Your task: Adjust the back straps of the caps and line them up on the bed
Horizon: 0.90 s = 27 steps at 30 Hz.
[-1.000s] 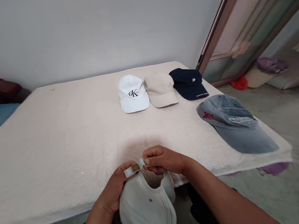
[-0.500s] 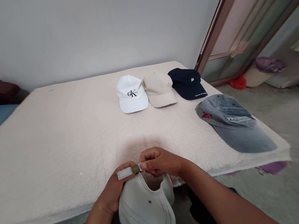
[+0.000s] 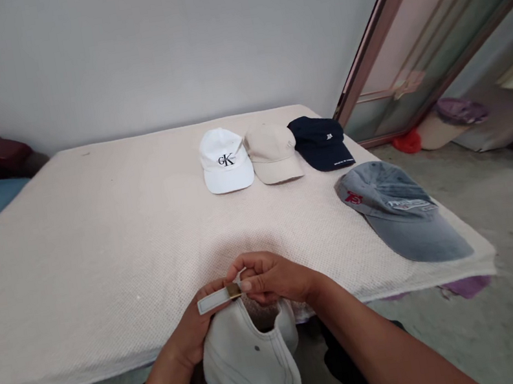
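A pale grey baseball cap (image 3: pixel 246 364) hangs at the near edge of the table, its back opening facing up. Its adjustment strap (image 3: pixel 213 301) runs through a brass-coloured buckle (image 3: pixel 234 291) and sticks out to the left. My left hand (image 3: pixel 193 324) is closed on the cap's left side beneath the strap; some of its fingers are hidden behind. Thumb and fingers of my right hand (image 3: pixel 273 277) pinch the strap just right of the buckle.
On the cream-covered table (image 3: pixel 101 264) stand a white cap (image 3: pixel 226 161), a beige cap (image 3: pixel 273 153) and a navy cap (image 3: pixel 321 142) side by side. A faded grey-blue cap (image 3: pixel 397 211) lies near the right edge. A glass-panelled door (image 3: pixel 390 51) is at the right.
My right fingers have shifted slightly left along the strap. The strap's free end reaches a little farther left of the buckle. The other caps stay put.
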Available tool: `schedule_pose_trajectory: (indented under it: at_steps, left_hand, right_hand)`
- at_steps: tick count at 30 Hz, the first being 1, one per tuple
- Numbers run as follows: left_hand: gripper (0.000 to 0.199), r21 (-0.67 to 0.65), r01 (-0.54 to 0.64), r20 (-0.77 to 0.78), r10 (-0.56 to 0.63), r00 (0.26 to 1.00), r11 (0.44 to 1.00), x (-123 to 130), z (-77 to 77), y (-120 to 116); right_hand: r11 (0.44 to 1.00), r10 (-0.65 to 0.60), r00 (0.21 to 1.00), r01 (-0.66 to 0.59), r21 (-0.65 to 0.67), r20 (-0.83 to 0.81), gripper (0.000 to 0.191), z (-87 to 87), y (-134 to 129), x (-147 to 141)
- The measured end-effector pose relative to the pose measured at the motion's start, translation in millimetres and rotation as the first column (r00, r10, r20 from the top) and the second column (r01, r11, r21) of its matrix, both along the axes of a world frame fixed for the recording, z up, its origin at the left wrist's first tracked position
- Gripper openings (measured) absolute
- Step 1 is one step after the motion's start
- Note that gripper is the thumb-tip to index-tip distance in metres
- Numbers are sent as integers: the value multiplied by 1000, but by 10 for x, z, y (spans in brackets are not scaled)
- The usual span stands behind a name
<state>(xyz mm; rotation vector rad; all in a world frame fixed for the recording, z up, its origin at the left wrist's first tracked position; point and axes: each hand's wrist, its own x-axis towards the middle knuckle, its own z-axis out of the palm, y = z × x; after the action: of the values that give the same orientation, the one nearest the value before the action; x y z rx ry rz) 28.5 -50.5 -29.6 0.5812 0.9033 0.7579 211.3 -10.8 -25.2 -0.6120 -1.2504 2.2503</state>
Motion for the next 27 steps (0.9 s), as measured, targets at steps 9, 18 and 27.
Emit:
schedule_pose_trajectory:
  at_steps: [9,18,27]
  left_hand:
    - [16,-10,1,-73,-1,997,1000,24,51,-8]
    - [10,-1,18,-140,-18,990,1000,-14,-39,-24]
    - [16,-75,105,-111,-113,987,992,-38,38,5]
  right_hand:
    - [999,-24,999,24,21,36,19,-17,1,-18]
    - [973,-75,920,-16,229,384,17,-51,77,-15]
    - [973,-22,884,-89,214,466,22,-99,100,-35]
